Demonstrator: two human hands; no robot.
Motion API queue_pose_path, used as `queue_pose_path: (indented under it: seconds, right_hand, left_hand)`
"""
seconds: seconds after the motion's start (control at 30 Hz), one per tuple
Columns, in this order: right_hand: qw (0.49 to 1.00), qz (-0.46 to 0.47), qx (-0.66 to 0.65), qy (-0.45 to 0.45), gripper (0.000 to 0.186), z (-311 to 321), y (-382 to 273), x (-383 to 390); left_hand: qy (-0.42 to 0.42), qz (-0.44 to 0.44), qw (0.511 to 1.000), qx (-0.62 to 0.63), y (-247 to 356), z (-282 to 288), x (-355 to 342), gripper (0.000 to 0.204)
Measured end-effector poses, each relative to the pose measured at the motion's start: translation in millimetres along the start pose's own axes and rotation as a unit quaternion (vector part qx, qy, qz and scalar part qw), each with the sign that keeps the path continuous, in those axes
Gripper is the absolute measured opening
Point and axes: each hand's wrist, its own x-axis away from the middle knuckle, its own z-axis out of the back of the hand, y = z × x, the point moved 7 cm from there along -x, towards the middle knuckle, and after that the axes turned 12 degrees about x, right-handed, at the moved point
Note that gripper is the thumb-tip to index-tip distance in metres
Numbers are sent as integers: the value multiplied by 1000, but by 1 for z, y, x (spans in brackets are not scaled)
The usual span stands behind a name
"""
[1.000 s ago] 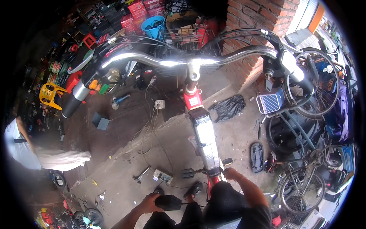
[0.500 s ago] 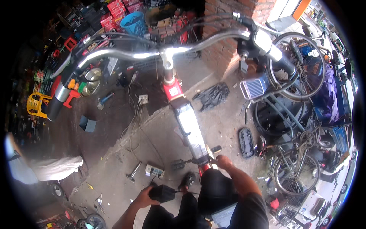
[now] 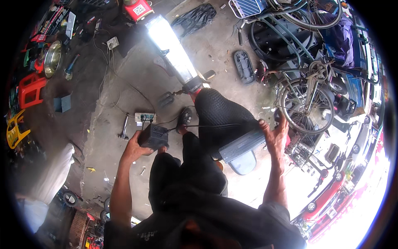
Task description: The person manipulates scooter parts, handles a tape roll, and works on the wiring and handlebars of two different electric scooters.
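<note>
My left hand is closed around a black box-shaped charger, held over the floor in front of my legs. A black cable runs from it to the right, across the bike's black saddle. At the right, my right hand is raised beside the grey rear rack, thumb and fingers apart. The cable's far end is hard to make out near that thumb. Beyond the saddle lies the bike's frame, with a shiny silver battery case on it.
A power strip and a hammer-like tool lie on the floor by the charger. Cords trail to a white socket box. Bicycles stand at the right. Red and yellow stools are at the left.
My view has swung down and toward the rear of the bike; the handlebar is out of sight. My right hand has left the saddle's front and is now by the rack. The left still holds the charger.
</note>
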Motion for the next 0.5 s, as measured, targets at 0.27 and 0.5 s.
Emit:
queue_pose_path:
  seconds: [0.27,0.5]
  right_hand:
    - [954,-47,-233,-185,83,-54,17,32]
    - [930,-25,-320,-181,86,-58,3,94]
  left_hand:
    - [-5,-35,999,17,2,15,7,78]
    - [-29,-89,995,32,-7,40,14,78]
